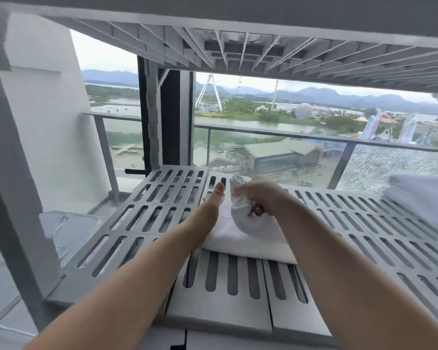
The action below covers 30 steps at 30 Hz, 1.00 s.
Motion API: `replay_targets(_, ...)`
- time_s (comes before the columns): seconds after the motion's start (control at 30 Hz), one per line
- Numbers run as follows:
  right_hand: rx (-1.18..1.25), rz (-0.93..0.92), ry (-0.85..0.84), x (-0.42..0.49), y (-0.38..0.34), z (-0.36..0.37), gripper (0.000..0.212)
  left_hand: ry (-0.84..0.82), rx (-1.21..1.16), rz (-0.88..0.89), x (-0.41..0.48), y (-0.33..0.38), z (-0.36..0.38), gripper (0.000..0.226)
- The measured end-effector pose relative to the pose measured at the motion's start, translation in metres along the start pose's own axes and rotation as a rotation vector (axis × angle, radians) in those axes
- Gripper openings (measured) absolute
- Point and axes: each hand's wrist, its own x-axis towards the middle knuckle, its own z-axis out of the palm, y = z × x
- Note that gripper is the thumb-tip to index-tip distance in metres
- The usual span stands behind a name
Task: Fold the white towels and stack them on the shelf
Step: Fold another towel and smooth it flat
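White towel (pixel 240 238) lies folded on the grey slatted shelf (pixel 162 198), near its front edge, between your two forearms. Your right hand (pixel 258 195) has its grip closed round a bunched, rolled end of the cloth, raised above the flat part, with the thumb tucked underneath. Your left hand (pixel 213 205) lies straight-fingered along the towel's left edge, its grip wide open and holding nothing. More folded towels (pixel 420 195) sit stacked at the shelf's far right, well apart. An upper shelf (pixel 238 46) spans overhead. Beyond a glass balcony railing (pixel 263 133), a Ferris wheel (pixel 210 92) stands by water and hills.
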Motion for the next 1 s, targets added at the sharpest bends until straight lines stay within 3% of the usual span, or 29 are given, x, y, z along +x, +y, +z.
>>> replay_targets(0.13,0.052,-0.039,0.000,-0.004,0.004,0.013,0.020,-0.092,-0.351,0.019,-0.004,0.001,-0.005,0.087)
replay_targets(0.23,0.210,-0.019,-0.143,-0.013,0.012,0.015,0.035,-0.132,-0.380,0.085,-0.004,-0.001,-0.008,0.086)
replay_targets(0.33,0.247,-0.071,-0.139,-0.018,0.028,0.020,0.028,-0.038,-0.389,0.116,0.004,0.001,-0.014,0.082)
replay_targets(0.43,0.167,-0.235,-0.031,-0.019,0.042,0.033,0.015,0.071,-0.261,0.208,0.016,0.010,-0.022,0.077)
replay_targets(0.6,-0.360,-0.581,0.285,-0.022,0.057,0.055,0.026,0.067,-0.099,0.291,0.035,0.033,-0.028,0.074)
replay_targets(0.77,-0.450,-0.733,0.342,-0.031,0.066,0.065,0.031,0.002,0.088,0.305,0.048,0.047,-0.026,0.030)
replay_targets(0.9,-0.536,-0.799,0.460,-0.041,0.072,0.078,0.046,-0.065,0.328,0.269,0.060,0.048,-0.018,0.026)
replay_targets(1.0,-0.504,-0.827,0.459,-0.046,0.073,0.079,0.045,-0.100,0.575,0.221,0.069,0.041,-0.013,0.025)
